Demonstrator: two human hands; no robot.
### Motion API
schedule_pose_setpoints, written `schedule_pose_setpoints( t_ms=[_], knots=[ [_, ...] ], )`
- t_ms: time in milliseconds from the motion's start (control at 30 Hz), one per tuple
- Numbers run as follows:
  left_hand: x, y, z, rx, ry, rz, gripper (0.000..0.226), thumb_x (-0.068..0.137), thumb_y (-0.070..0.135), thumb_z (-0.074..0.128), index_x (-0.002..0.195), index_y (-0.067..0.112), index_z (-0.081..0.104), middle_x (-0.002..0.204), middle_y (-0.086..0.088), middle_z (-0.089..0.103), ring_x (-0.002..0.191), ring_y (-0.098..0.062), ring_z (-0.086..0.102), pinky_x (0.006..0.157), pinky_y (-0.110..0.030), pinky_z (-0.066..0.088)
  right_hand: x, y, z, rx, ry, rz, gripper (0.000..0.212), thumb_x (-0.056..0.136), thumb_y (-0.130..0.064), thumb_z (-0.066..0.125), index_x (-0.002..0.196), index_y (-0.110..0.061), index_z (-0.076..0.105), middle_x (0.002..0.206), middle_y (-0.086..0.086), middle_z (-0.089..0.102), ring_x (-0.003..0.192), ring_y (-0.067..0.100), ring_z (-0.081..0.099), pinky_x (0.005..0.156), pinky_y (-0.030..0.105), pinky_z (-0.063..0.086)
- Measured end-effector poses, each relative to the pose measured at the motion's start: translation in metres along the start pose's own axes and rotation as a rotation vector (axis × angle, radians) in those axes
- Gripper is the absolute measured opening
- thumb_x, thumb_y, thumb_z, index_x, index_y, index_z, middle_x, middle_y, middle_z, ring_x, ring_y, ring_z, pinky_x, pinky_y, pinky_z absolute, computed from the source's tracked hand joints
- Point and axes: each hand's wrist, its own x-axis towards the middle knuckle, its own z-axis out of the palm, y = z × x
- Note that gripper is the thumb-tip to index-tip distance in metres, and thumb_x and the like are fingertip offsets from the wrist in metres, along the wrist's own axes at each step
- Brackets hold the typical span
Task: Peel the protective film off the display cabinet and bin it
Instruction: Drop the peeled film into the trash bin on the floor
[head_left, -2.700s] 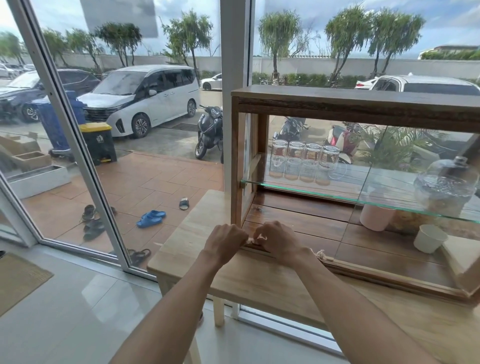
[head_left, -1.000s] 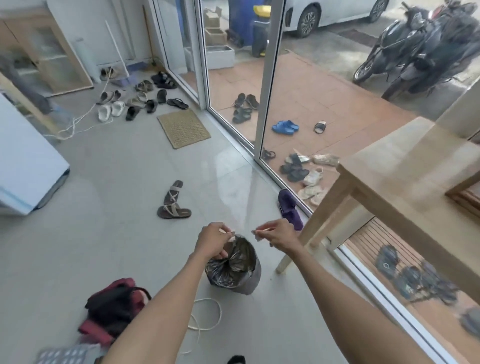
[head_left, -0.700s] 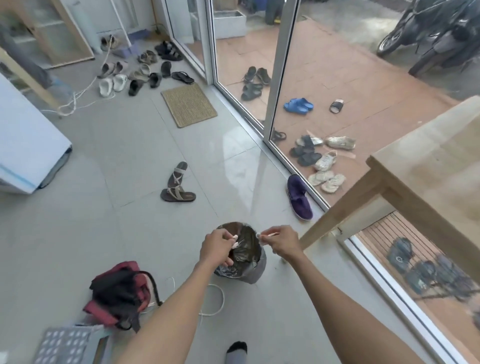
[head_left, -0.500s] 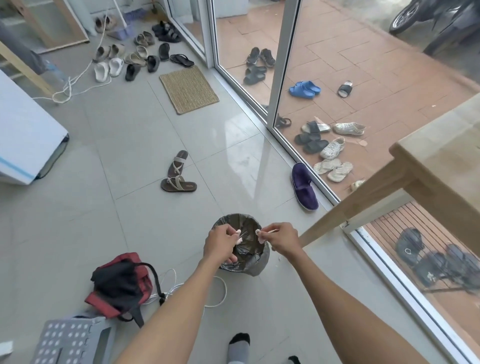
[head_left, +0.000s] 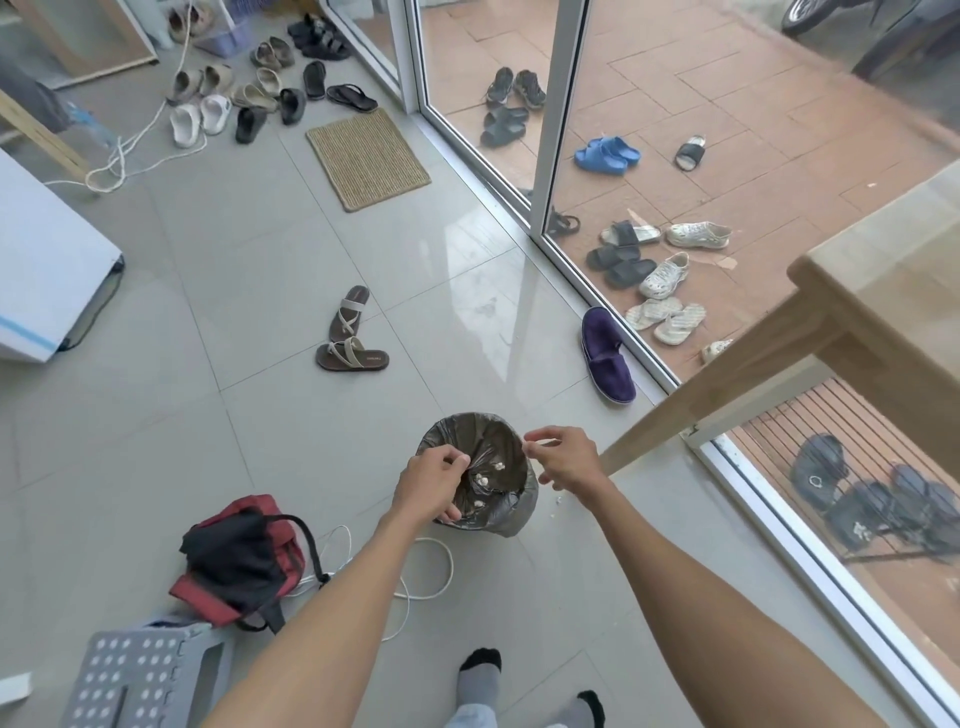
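Bin (head_left: 511, 512): a small round bin lined with a dark plastic bag, standing on the grey tiled floor (head_left: 260, 415) near the foot of the table leg (head_left: 727, 395); both hands are hovering over its mouth.
Film scraps (head_left: 483, 480): several small white crumpled bits are lying inside the bin on the liner; a few tiny white flecks are lying on the floor just beside the bin, on its right.
Left hand (head_left: 431, 480): reaching over the near-left rim of the bin, fingers curled and drawn together with the tips pointing down into the opening; whether anything is pinched between them cannot be told.
Right hand (head_left: 563, 460): hovering over the right rim of the bin, thumb and forefinger pinching a thin pale sliver of film (head_left: 543, 443); the other fingers are hanging loosely curled.
Table (head_left: 883, 291): a light wooden table, its corner showing at the right edge of view, one leg slanting down towards the bin.
Bag (head_left: 244, 558): a red and black bag is slumping on the floor left of the bin, near a loop of white cable (head_left: 431, 569).
Stool (head_left: 140, 675): a grey perforated plastic stool top is sitting at the lower left.
Sandals (head_left: 350, 338): a brown pair is lying on the floor beyond the bin.
Slipper (head_left: 608, 356): a purple slipper is lying beside the glass door track.
Doormat (head_left: 368, 158): a woven mat is lying by the glass door.
Feet (head_left: 480, 675): the person's socked feet are showing at the bottom edge.
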Motion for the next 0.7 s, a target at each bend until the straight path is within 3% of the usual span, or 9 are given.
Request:
schedule_pose_setpoints(
  t_ms=[200, 333, 400, 567, 700],
  knots=[
    [-0.013, 0.016, -0.023, 0.103, -0.012, 0.096, 0.026, 0.095, 0.043, 0.055, 0.108, 0.024, 0.066, 0.108, 0.005, 0.067, 0.048, -0.020, 0.072, 0.071, -0.044, 0.064, -0.023, -0.009, -0.022, -0.103, 0.010, -0.076, 0.017, 0.086, -0.028, 0.066, 0.102, -0.025, 0.071, 0.080, -0.009, 0.070, 0.055, 0.015, 0.065, 0.045, 0.021, 0.048],
    [-0.034, 0.048, -0.048, 0.183, 0.047, 0.213, 0.030, 0.096, 0.047, 0.054, 0.113, 0.026, 0.065, 0.111, 0.008, 0.066, 0.049, -0.014, 0.072, 0.080, -0.042, 0.061, -0.046, -0.030, -0.042, -0.153, 0.049, -0.163, 0.028, 0.081, -0.035, 0.064, 0.108, -0.028, 0.068, 0.089, -0.004, 0.072, 0.067, 0.017, 0.066, 0.064, 0.033, 0.057],
    [-0.046, 0.068, -0.063, 0.211, 0.076, 0.272, 0.031, 0.096, 0.050, 0.053, 0.114, 0.027, 0.065, 0.117, 0.009, 0.069, 0.050, -0.013, 0.072, 0.079, -0.042, 0.060, -0.062, -0.047, -0.056, -0.150, 0.088, -0.210, 0.030, 0.081, -0.035, 0.064, 0.110, -0.028, 0.067, 0.090, -0.002, 0.072, 0.072, 0.018, 0.066, 0.077, 0.039, 0.059],
    [-0.086, 0.125, -0.105, 0.282, 0.127, 0.411, 0.036, 0.095, 0.054, 0.053, 0.117, 0.029, 0.065, 0.122, 0.009, 0.069, 0.055, -0.011, 0.072, 0.078, -0.035, 0.057, -0.111, -0.097, -0.097, -0.161, 0.168, -0.350, 0.030, 0.086, -0.034, 0.067, 0.114, -0.025, 0.066, 0.090, -0.002, 0.069, 0.077, 0.017, 0.063, 0.078, 0.038, 0.058],
    [-0.120, 0.178, -0.132, 0.291, 0.193, 0.523, 0.031, 0.094, 0.052, 0.056, 0.112, 0.029, 0.068, 0.120, 0.010, 0.071, 0.052, -0.010, 0.072, 0.062, -0.023, 0.044, -0.154, -0.130, -0.134, -0.175, 0.246, -0.421, 0.034, 0.087, -0.029, 0.068, 0.121, -0.022, 0.067, 0.107, 0.002, 0.071, 0.082, 0.017, 0.065, 0.084, 0.035, 0.055]
  ],
)
